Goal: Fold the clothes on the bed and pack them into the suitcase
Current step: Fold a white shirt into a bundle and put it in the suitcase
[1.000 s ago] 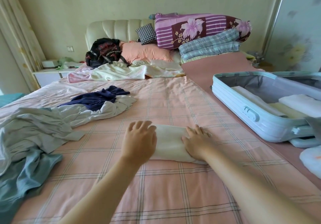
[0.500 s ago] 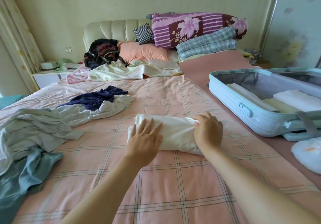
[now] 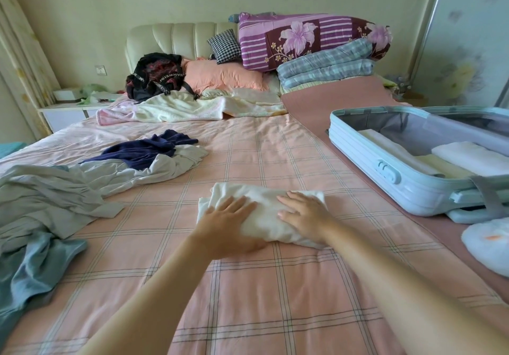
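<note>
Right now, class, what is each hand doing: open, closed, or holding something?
Left hand: open, flat on the folded white garment.
Right hand: open, flat on the same garment.

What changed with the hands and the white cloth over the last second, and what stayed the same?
The white cloth, flat a second ago, was folded over into a thicker bundle. The right hand, which gripped its right end half a second ago, has let go and lies flat on it. The left hand still lies flat on its left part. The suitcase and the loose clothes on the left stayed put.
</note>
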`<state>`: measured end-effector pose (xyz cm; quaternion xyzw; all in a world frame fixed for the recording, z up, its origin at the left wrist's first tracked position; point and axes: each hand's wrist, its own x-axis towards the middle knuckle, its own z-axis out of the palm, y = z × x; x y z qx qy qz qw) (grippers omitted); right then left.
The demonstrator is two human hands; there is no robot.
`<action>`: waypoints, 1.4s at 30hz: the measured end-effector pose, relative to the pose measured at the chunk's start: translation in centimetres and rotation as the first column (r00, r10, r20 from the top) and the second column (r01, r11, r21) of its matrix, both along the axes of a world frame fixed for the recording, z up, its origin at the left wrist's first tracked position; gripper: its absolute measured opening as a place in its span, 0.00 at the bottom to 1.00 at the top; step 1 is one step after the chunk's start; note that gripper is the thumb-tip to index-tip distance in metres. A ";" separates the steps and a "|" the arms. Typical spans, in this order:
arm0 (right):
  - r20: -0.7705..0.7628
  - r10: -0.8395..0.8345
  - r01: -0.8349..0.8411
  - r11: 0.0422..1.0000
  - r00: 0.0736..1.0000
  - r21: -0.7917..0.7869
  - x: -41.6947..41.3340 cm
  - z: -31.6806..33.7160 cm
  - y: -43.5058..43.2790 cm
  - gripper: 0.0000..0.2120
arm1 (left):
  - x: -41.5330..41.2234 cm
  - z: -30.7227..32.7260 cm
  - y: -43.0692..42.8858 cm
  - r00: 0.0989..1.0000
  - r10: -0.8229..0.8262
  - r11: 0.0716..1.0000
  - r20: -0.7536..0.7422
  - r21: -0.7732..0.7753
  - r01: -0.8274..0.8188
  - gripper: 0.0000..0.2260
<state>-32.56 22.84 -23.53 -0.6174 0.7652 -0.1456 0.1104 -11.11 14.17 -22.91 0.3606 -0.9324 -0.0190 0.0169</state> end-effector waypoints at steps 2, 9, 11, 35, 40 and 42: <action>0.076 0.029 -0.024 0.998 0.997 -0.059 -0.6 0.1 0.9 0.27 | 0.2 0.3 -0.1 1.000 0.003 0.999 0.000 -0.052 -0.003 0.44; 0.090 -0.333 0.343 0.930 0.939 -0.129 0.7 0.8 1.0 0.27 | -0.1 2.3 1.1 0.989 0.071 0.969 0.130 -0.242 -0.038 0.41; 0.097 -0.244 0.250 0.966 0.965 -0.064 1.0 0.4 0.9 0.28 | 0.2 2.8 1.0 0.989 0.125 0.959 0.079 -0.264 -0.100 0.37; -0.148 0.165 -0.173 0.984 0.975 -0.043 0.6 0.8 0.9 0.32 | -3.7 2.0 1.0 0.996 -0.068 0.982 0.054 -0.172 0.076 0.25; -0.193 0.101 -0.094 0.994 0.976 0.047 -0.7 0.1 2.4 0.45 | -3.9 0.1 2.5 0.986 -0.090 0.996 0.137 -0.011 0.093 0.44; -0.163 0.082 -0.076 0.996 0.983 0.043 -0.6 0.3 2.7 0.43 | -4.1 -0.2 2.8 0.986 -0.083 0.993 0.144 -0.075 0.094 0.42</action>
